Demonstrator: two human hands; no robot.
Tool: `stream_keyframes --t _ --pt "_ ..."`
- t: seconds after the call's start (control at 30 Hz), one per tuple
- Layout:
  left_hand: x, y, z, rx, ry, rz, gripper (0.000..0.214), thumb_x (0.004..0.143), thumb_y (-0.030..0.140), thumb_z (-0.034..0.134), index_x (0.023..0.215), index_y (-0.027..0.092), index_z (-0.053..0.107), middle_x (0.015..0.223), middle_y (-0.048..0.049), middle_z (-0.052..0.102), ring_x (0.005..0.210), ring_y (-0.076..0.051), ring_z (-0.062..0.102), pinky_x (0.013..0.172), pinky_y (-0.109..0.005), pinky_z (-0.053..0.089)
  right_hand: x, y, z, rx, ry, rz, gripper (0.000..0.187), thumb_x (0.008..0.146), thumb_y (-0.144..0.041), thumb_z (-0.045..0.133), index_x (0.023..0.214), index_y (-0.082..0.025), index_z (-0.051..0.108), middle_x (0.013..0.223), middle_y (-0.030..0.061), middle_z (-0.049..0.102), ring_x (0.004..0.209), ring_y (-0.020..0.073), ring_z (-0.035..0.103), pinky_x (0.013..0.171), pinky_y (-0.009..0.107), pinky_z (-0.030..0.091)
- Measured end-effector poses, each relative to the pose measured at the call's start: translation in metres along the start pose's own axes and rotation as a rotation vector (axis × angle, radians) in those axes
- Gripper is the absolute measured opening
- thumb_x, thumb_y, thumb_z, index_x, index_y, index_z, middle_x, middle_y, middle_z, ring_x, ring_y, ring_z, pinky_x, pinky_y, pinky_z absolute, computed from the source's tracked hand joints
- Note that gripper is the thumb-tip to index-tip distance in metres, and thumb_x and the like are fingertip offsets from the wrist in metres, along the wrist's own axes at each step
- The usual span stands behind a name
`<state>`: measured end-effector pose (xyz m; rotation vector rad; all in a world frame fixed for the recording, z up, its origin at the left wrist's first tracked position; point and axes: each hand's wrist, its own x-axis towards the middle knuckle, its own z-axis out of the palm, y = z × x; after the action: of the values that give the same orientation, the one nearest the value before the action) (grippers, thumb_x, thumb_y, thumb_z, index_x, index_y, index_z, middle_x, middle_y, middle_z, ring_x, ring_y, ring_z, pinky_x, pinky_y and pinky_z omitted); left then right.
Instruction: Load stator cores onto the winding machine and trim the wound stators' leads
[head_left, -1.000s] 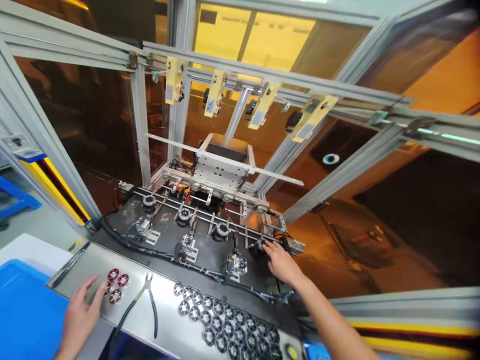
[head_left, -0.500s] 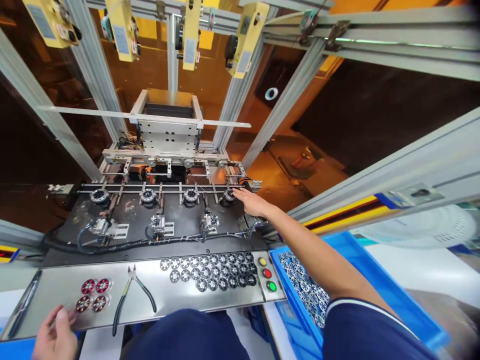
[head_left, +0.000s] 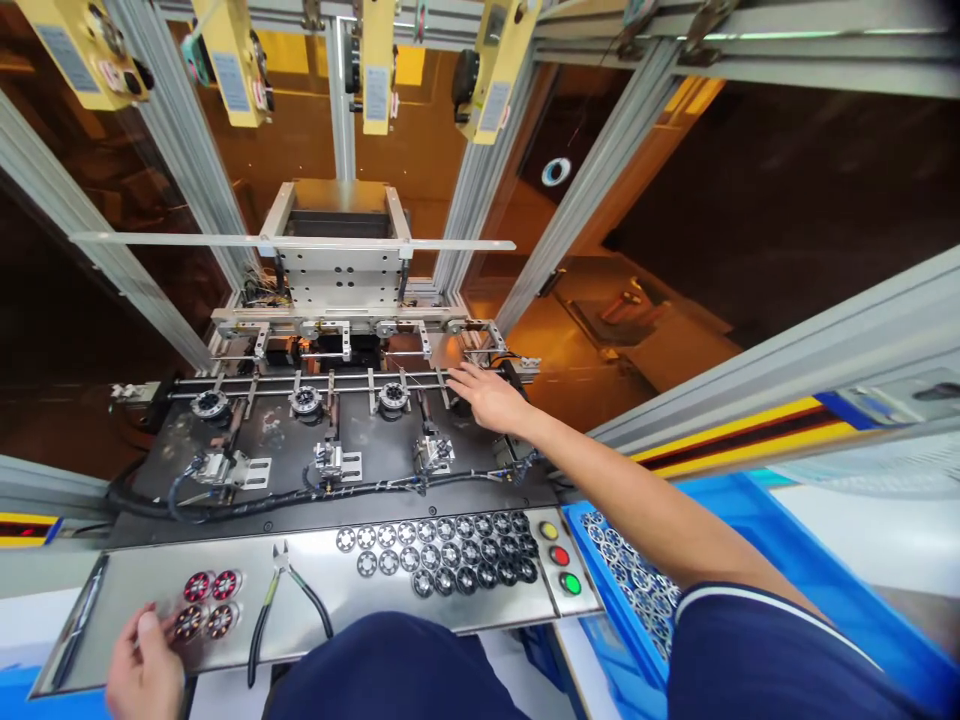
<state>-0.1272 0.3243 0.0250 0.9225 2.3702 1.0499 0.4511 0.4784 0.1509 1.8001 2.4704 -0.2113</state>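
Note:
My right hand (head_left: pixel 491 400) reaches over the rightmost round fixture of the machine, fingers stretched out, covering nearly all of that fixture. Three other round fixtures show to its left, one of them the nearest fixture (head_left: pixel 394 398), each with a slotted, ring-shaped motor core on top. At the lower left, my left hand (head_left: pixel 146 665) hovers by the front edge of the steel tray, fingers loosely bent and apart, with nothing visible in it. Right beside it lie several wound motor cores, including a red one (head_left: pixel 225 584) and a copper-coloured one (head_left: pixel 221 620).
Side cutters (head_left: pixel 260 620) lie with handles spread on the steel tray (head_left: pixel 360 610). Rows of bare cores (head_left: pixel 450 553) sit further right, beside yellow, red and green buttons (head_left: pixel 559 556). A blue bin (head_left: pixel 772 530) holds more cores (head_left: pixel 630 572). Tweezers (head_left: pixel 79 625) rest at the tray's left end.
The camera view has shifted slightly. My right hand has moved a little left, further over the rightmost fixture, hiding it more. My left hand stays by the wound cores.

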Motion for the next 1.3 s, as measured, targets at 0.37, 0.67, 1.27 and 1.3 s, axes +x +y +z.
stream_keyframes --t 0.37,0.67,1.27,1.3 --pt "-0.011 -0.005 -0.001 0.053 0.018 0.024 0.055 0.091 0.051 0.044 0.130 0.017 0.062 0.094 -0.0098 0.070 0.093 -0.029 0.066 0.092 -0.048 0.050 0.068 -0.041 0.011 0.017 -0.146 -0.370 0.084 0.071 0.006 0.048 0.151 -0.021 0.042 0.162 0.0060 0.034 0.152 0.0294 0.027 0.114 0.052 0.039" --pt "-0.015 -0.002 0.006 0.092 0.013 0.036 0.054 0.092 0.053 0.042 0.127 0.017 0.063 0.113 -0.0137 0.069 0.104 -0.031 0.063 0.094 -0.047 0.048 0.080 -0.064 -0.001 -0.064 -0.039 -0.467 0.049 0.089 -0.005 0.045 0.136 -0.012 0.059 0.152 0.0195 0.048 0.147 0.0340 0.035 0.114 0.057 0.034" --pt "-0.033 -0.009 0.007 0.040 -0.004 0.102 0.050 0.093 0.050 0.044 0.128 0.018 0.061 0.122 -0.0120 0.068 0.107 -0.027 0.064 0.096 -0.041 0.047 0.168 -0.169 0.012 -0.113 -0.059 -0.641 0.066 0.084 -0.003 0.052 0.148 -0.011 0.044 0.161 0.0160 0.033 0.149 0.0337 0.032 0.114 0.054 0.037" --pt "-0.033 -0.008 0.008 0.033 -0.003 0.108 0.050 0.093 0.050 0.044 0.127 0.018 0.061 0.120 -0.0119 0.069 0.105 -0.027 0.065 0.095 -0.041 0.048 0.168 -0.172 0.010 -0.115 -0.044 -0.639 0.061 0.086 -0.004 0.050 0.147 -0.011 0.046 0.160 0.0168 0.036 0.148 0.0337 0.034 0.113 0.054 0.038"
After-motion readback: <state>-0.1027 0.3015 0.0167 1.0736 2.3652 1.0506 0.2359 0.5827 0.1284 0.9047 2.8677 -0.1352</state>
